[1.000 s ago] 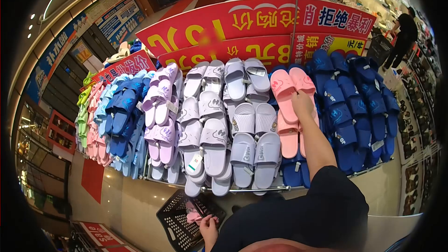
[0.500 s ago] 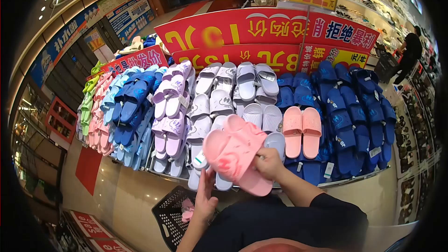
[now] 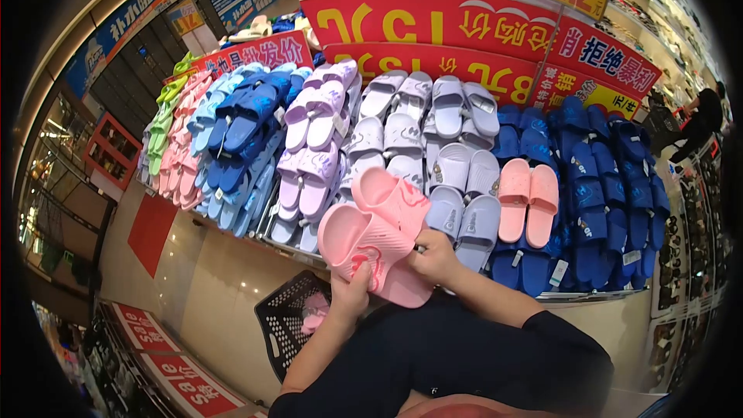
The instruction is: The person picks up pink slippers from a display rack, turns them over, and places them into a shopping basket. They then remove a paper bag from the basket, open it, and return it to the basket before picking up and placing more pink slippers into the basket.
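A pair of pink slide slippers (image 3: 364, 240) with red markings on the straps is held up in front of my body. My left hand (image 3: 350, 292) grips the lower left slipper, its thumb pressed on the strap. On the other side, my right hand (image 3: 433, 259) is closed around the pair's right edge; its fingertips are partly hidden. Just behind the pair lie white and grey slides (image 3: 402, 133) on the sloping display. Another pink pair (image 3: 528, 200) rests to the right, on top of blue slides (image 3: 535, 269).
A black perforated basket (image 3: 272, 317) with pink items inside sits at lower left. Red price signs (image 3: 426, 27) rise behind the display. Purple slides (image 3: 313, 151) and blue slides (image 3: 241, 128) fill its left part. A person in dark clothing (image 3: 700, 120) stands at far right.
My left hand has come up from beside the pink slippers and now grips one. The pair has shifted slightly left and turned. The camera view has tilted, moving the display rightward and up.
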Demonstrator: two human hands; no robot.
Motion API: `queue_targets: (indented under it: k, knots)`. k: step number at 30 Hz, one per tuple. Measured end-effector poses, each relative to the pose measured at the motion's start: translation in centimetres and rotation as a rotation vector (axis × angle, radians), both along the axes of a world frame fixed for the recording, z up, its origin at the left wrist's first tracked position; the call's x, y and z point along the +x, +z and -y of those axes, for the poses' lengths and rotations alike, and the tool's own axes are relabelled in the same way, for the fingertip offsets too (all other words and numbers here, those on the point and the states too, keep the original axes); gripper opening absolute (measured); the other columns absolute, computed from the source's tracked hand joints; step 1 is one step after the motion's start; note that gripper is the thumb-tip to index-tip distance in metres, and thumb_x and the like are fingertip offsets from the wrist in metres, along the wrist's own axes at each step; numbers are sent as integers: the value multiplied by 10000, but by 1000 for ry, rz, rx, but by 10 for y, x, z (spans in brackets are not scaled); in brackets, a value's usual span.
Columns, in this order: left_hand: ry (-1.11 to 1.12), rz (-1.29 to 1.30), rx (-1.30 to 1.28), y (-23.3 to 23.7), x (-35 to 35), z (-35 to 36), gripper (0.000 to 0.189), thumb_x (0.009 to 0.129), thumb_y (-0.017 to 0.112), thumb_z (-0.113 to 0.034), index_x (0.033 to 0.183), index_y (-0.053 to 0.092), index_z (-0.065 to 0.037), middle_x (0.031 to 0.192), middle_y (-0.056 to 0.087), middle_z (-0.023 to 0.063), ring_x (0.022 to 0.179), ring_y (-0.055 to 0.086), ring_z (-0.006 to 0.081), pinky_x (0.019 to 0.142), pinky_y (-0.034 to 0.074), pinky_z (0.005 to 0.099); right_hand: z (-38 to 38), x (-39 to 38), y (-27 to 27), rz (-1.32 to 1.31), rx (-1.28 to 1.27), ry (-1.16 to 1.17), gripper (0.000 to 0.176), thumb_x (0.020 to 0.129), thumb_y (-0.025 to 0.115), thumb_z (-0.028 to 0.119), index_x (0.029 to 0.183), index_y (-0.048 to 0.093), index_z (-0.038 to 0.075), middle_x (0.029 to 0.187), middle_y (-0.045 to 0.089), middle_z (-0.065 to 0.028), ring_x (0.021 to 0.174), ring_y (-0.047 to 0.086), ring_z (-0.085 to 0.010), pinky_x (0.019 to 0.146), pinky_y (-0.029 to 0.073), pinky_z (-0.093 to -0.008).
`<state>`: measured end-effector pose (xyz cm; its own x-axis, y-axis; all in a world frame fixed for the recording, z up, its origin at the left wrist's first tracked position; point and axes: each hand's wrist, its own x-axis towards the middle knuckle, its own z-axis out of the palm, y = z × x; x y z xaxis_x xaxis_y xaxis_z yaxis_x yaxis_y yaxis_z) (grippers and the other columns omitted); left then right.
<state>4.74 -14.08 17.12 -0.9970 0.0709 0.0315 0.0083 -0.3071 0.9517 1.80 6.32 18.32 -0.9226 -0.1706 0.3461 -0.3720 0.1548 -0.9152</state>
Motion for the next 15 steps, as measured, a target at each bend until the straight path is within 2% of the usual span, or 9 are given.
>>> queue_targets:
  k: [1,3,5,7,9,12,13,14,15]
  knots:
    - [-23,42,-30,-3,0,10,591,898,641,-154,1406,403,33,1298,570,154,1174,594,231,1003,490,377,3,-1,5,-10,16,1,244,869,690,141,1084,715,28,916,737,-148,796,713,-172,722,538,-311]
    - [-64,5,33,4,4,15,601,883,684,-167,1389,434,38,1290,580,145,1162,594,218,992,488,361,12,-5,13,-126,-2,13,217,901,671,116,1081,717,4,938,743,-114,839,688,-138,746,527,-288]
    - [-89,-183,208,24,5,12,581,858,730,-159,1349,496,45,1264,605,130,1130,599,188,966,487,327,19,-10,24,-133,-72,71,206,915,669,99,1082,716,-11,980,744,-99,891,677,-134,780,521,-284]
    - [-135,-169,42,45,17,18,626,829,775,-211,1337,512,42,1291,594,136,1160,587,202,979,478,338,22,-12,33,-31,-195,170,209,910,683,88,1090,713,-15,1043,738,-104,950,681,-157,826,520,-297]
    - [-211,-196,-159,48,24,29,733,775,851,-320,1332,529,34,1344,568,140,1227,551,226,1016,452,374,27,-14,30,-108,-230,236,217,905,699,82,1097,709,-18,1089,727,-108,989,675,-172,854,516,-313]
    - [-312,-632,-469,48,14,38,806,746,875,-395,1338,532,31,1381,545,132,1264,525,240,1044,430,395,32,-13,24,-56,-318,347,252,901,708,89,1133,700,-8,1148,706,-109,1047,655,-172,892,503,-317]
    - [-311,-570,-390,36,11,37,878,733,864,-483,1374,515,5,1393,539,135,1284,514,255,1069,413,401,33,-10,25,-25,-339,368,248,911,689,90,1142,699,-2,1141,703,-110,1057,650,-172,901,500,-312]
    - [-332,-471,-247,21,7,42,911,764,789,-553,1413,459,-5,1412,523,145,1294,510,271,1068,424,419,34,-8,29,7,-358,389,246,921,669,90,1150,698,4,1134,700,-111,1067,646,-172,909,496,-306]
    - [-351,-369,-103,14,2,46,946,795,715,-622,1451,403,-16,1431,507,155,1304,507,287,1067,434,438,36,-7,32,84,-307,330,217,922,645,124,1077,698,-19,1041,716,-106,934,655,-143,797,511,-301]
